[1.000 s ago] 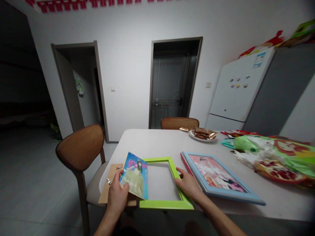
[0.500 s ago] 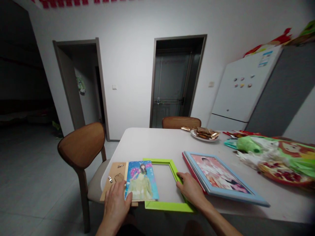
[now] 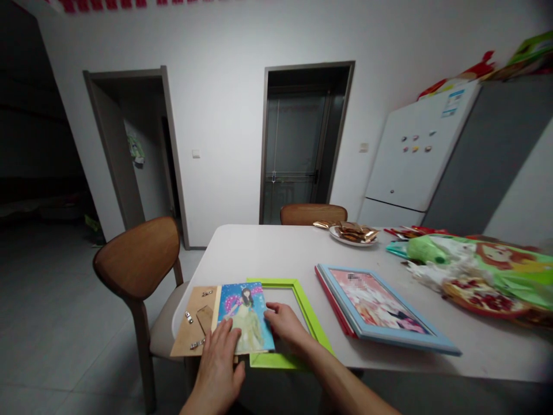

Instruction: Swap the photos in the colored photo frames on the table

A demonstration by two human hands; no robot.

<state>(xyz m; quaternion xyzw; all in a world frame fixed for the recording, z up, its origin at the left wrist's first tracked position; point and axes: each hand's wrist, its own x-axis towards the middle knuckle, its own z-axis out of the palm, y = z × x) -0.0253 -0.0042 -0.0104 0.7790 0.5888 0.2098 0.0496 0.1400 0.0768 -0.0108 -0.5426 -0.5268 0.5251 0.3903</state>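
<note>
- Clock centred on the print, 12 away from the wearer.
- Print [image 3: 249, 323]: figure in pale dress on blue ground; lies face up near the surface's [image 3: 259, 253] near edge, tight to its left corner.
- Green frame [image 3: 310, 311]: at 3 o'clock, flat; the print overlaps its left side, the opening partly visible beyond.
- Backing board [image 3: 181, 343]: at 9 o'clock, brown, directly beside the print; whether it runs underneath cannot be told. Bears metal clips [image 3: 189, 317] and a brown flap [image 3: 205, 319].
- Left hand [image 3: 222, 360]: at 7 o'clock, palm down, fingers over the print's lower-left part, thumb apart from them; no grip on it.
- Right hand [image 3: 287, 325]: at 3 o'clock, reaching across the green frame, fingers bent at the print's right edge; pinching or merely touching, cannot tell.
- Blue-framed picture [image 3: 384, 302]: further out at 3, on top of a red frame [image 3: 332, 305], well clear of the green one.
- Plate [image 3: 349, 242]: at 2 o'clock, heaped with gold packets [image 3: 356, 231].
- Red-seeded fruit [image 3: 484, 294]: far out at 3, beside a green bag [image 3: 510, 259].
- Wooden chair [image 3: 140, 256]: at 10 o'clock.
</note>
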